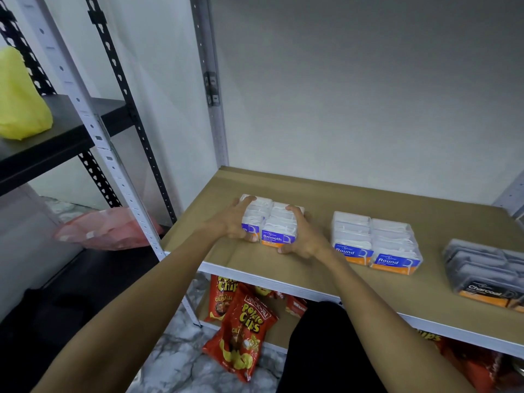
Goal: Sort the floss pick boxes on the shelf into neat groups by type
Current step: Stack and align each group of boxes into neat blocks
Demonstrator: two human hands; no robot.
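Note:
On the brown shelf board [283,268], two clear "Smooth" floss pick boxes [276,225] stand side by side at the left. My left hand [236,221] presses their left side and my right hand [302,236] presses their right side, squeezing the pair together. To the right, two "Round" boxes [374,241] stand side by side, apart from my hands. At the far right edge of the view lie grey "Charcoal" boxes [485,272], partly cut off.
White metal uprights [215,114] frame the shelf, with a grey wall behind. Red potato chip bags [241,330] lie on the lower shelf and floor. A black rack at left holds a yellow bag [19,97] and a pink bag [105,231].

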